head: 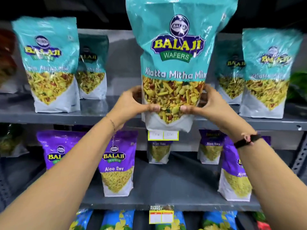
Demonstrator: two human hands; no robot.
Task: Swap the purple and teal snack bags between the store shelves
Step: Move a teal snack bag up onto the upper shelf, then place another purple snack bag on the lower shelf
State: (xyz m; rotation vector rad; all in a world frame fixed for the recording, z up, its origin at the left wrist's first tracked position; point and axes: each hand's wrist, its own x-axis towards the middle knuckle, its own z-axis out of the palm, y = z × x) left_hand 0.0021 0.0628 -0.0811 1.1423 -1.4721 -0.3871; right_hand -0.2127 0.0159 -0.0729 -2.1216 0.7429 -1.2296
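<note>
A large teal snack bag (174,52) labelled Khatta Mitha Mix is held upright in front of the upper shelf (99,113). My left hand (132,102) grips its lower left side and my right hand (204,102) grips its lower right side. More teal bags stand on that shelf: two at the left (48,63) (92,67) and two at the right (270,72) (230,75). On the lower shelf (174,188) stand several purple Aloo Sev bags, among them a front one (118,163), one behind my left forearm (54,146) and one at the right (232,171).
Yellow price tags (162,135) hang on the upper shelf's front edge, another tag (161,214) on the lower edge. Blue snack bags (116,219) fill the bottom row. Dark reddish packs (6,52) sit far left, green ones (299,83) far right.
</note>
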